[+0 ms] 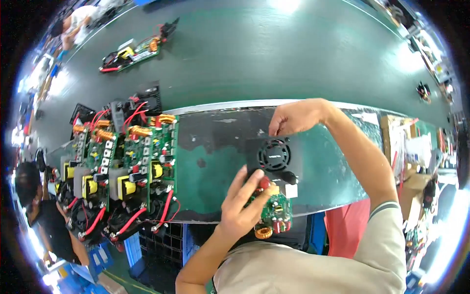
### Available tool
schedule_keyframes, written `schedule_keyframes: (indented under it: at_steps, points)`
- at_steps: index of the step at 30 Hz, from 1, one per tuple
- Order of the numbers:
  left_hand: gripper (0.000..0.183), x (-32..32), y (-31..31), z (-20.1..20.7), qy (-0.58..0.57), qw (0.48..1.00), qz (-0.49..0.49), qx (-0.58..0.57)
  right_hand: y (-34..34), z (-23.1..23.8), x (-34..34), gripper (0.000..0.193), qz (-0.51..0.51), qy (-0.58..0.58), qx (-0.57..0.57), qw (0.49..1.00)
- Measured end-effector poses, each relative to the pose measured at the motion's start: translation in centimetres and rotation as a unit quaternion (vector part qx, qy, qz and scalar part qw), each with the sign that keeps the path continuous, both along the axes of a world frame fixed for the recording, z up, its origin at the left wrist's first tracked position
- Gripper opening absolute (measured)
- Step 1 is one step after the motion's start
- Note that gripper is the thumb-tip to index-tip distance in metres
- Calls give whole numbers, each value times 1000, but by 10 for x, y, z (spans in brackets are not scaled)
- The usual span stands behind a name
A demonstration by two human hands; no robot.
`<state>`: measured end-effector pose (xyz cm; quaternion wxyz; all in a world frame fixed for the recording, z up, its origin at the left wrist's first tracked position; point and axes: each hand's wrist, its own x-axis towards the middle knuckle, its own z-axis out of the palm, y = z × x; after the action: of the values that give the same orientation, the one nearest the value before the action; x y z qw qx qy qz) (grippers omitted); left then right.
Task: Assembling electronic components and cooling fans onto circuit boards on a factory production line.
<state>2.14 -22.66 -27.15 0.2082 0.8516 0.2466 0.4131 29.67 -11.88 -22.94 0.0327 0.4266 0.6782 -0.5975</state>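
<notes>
A black square panel with a round fan (274, 154) lies flat on the worktop in front of me. Against its near edge sits a green circuit board (279, 211) with a copper coil and red parts, reaching past the table's front edge. My left hand (241, 202) grips the board's left side, its fingers stretched toward the panel's lower left corner beside a red terminal (265, 183). Over the panel's far edge, my right hand (299, 117) is closed in a pinch, fingertips pointing down. Whatever those fingertips hold is too small to make out.
Several green circuit boards (169, 147) with coils, red cables and fans stand in a row at left. Another board assembly (132, 55) lies on the green surface beyond the pale ledge (220, 106). Cardboard boxes (391, 142) stand at right. A person (54, 220) is at the left.
</notes>
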Motion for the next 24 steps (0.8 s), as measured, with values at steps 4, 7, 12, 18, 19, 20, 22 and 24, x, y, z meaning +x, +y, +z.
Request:
schedule_keyframes:
  at_steps: [4,7,12,18,19,20,22,24]
  points:
    - [28,13,10,11,11,996,52,70,-65,-17,13,24,-159,6,203,966]
    - [29,30,36,14,-49,996,46,53,-86,-27,7,26,-234,44,278,931]
    - [22,53,70,37,-7,994,68,-82,-88,-16,7,8,-329,44,73,940]
    - [21,52,96,35,-17,972,34,-233,-93,-23,-1,11,-367,65,109,921]
    - [21,51,98,36,-15,962,16,-272,-93,-22,0,11,-366,68,114,921]
    - [22,50,98,38,-7,957,12,-291,-92,-21,2,12,-352,74,96,928]
    - [22,52,95,39,0,957,17,-289,-90,-21,8,12,-344,78,83,932]
    - [24,51,93,43,34,953,25,-300,-87,-24,9,14,-337,105,52,934]
